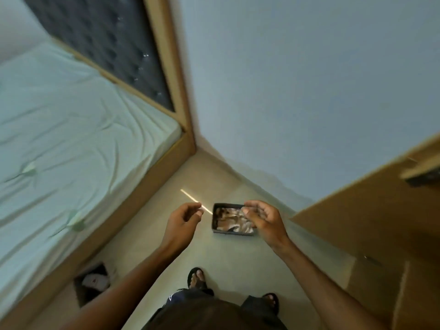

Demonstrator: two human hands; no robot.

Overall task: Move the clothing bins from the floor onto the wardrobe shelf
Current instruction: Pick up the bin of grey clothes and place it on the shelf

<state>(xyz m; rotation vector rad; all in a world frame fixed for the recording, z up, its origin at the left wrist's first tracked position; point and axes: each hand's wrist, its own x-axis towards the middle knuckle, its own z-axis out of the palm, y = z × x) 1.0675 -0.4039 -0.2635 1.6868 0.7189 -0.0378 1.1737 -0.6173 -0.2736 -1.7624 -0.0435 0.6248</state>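
Standing on pale beige floor [226, 256], both arms stretched forward and down, view blurred.

Left grip [184, 222]: fingers loosely curled, thumb near the fingertips, nothing held. Right grip [262, 220]: likewise loosely curled, nothing clasped; finer finger detail not readable.

Beyond and below right grip, partly hidden by its fingers: first bin [215, 221], dark-walled, rectangular, resting on floor, filled with folded brown, tan and white cloth. Overlapped by right grip in view only; no contact seen. Just right of left grip, apart from it.

Behind and to the left of left grip, past the forearm: second bin [79, 294], dark, on floor, just beside bed frame [133, 198], white garment inside.

Just beyond left grip: thin bright streak of light [190, 197] on floor, running toward first bin.

Left of left grip: bed [71, 129] under wrinkled pale green sheet, light wooden frame around it, dark tufted headboard [107, 44] bordered in the same wood.

Ahead of both grips: plain pale blue wall [297, 91], meeting floor along a light skirting.

Right of right grip: wardrobe [369, 222], brown wood panels, near first bin; shelf not made out.

Nearer than both grips: two feet in dark sandals [196, 278], dark shorts above.
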